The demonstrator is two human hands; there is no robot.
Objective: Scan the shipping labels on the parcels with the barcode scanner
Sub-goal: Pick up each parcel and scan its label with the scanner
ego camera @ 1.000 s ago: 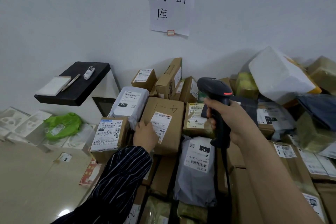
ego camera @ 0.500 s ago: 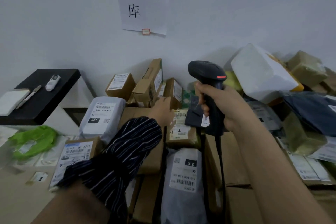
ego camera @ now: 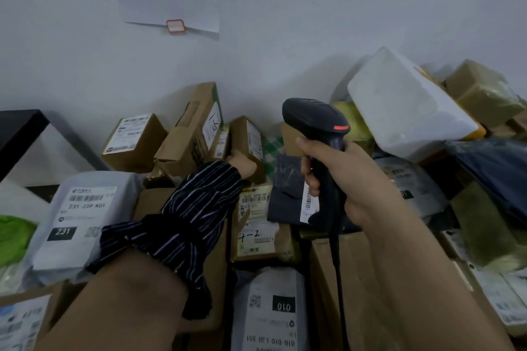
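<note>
2 hands busy: right hand [ego camera: 346, 179] wraps its fingers round the scanner [ego camera: 313, 120] handle, mid-scene. Left hand [ego camera: 242, 167] touches a small cardboard box [ego camera: 249, 137] at the far middle, fingers hidden, so can't tell its grip. Box looks light and stiff; I'd grab its sides, label clear.

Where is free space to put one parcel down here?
Only the black tabletop at far left, beside the white wall, shows bare surface. From the grey mailer bag to the white foam box, parcels lie packed together.
</note>
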